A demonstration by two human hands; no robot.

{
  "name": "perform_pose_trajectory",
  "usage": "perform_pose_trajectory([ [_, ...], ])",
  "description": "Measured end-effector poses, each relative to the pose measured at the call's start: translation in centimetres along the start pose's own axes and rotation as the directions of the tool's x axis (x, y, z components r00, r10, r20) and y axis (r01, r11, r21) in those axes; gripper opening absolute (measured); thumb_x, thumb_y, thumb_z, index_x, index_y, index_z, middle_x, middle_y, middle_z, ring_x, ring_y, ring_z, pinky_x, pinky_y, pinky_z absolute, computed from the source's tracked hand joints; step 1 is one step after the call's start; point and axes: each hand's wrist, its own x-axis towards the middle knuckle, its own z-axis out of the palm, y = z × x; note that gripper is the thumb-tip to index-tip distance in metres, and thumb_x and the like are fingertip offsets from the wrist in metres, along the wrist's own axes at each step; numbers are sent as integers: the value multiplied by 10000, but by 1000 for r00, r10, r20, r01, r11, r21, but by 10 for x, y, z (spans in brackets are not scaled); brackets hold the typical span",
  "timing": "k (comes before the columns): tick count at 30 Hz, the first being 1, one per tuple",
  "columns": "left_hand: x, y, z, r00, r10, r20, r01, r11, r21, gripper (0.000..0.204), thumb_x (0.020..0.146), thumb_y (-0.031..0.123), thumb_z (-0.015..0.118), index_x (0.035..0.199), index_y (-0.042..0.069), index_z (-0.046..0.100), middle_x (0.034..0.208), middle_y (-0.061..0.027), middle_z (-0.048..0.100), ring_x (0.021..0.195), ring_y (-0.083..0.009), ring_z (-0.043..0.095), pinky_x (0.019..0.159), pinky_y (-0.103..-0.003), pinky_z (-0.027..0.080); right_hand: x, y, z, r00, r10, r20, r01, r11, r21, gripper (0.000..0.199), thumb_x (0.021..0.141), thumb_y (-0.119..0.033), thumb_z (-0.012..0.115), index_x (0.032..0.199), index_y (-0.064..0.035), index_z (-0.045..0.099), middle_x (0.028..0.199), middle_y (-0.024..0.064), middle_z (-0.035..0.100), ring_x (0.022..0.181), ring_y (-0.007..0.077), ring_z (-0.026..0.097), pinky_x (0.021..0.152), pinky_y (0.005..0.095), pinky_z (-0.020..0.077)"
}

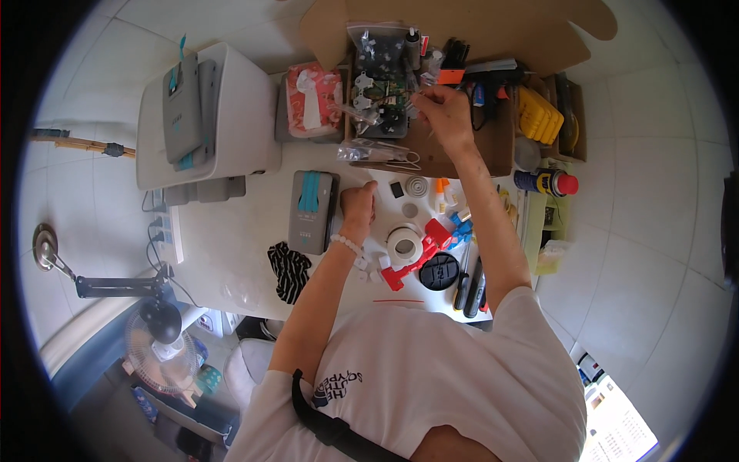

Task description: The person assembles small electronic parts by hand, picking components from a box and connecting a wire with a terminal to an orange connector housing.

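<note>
My right hand [446, 114] reaches into an open cardboard box [493, 154], fingertips pinched together beside green circuit boards [394, 94]. Whatever sits between them is too small to make out. Around the boards lie a clear bag of small dark parts [379, 48] and silvery plastic packets [368, 151]. On the white table [223, 231], my left hand [359, 209] is curled closed, and its fingers hide anything inside. It is just right of a grey flat device with a teal strap [309, 212]. A small black square [396, 189] and a coiled ring [416, 186] lie to its right.
Right of the left hand are a white roll [404, 245], red plastic parts [408, 266], a black round cap [439, 272] and dark-handled tools [471, 289]. A spray can [545, 182] stands beyond the right edge. A striped cloth [289, 272] and white bin [246, 115] are leftward.
</note>
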Motion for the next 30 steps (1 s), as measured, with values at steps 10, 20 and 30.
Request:
perform_pose_trajectory([
  [10,2,-2,-1,999,-2,36,3,999,-39,346,762,238,633,524,100,423,464,-1,406,319,-115,322,316,-271,233,45,-15,22,986,-55,157,124,872,-474,238,700,-244,684,777,-19,675,708,134,652,670,252,633,648,339,492],
  [20,5,-5,1,999,20,25,-19,1000,-19,378,754,275,629,498,106,408,420,9,365,308,-107,303,313,-261,221,51,-6,33,987,73,145,12,860,-510,186,686,-201,692,765,-33,678,695,106,664,704,235,653,685,334,505],
  [30,3,-3,1,999,15,33,-14,1000,-25,372,751,268,630,500,107,408,433,8,375,318,-109,301,321,-263,222,47,2,35,985,40,165,52,855,-516,147,663,-153,651,745,-33,675,657,88,661,672,215,653,681,319,506],
])
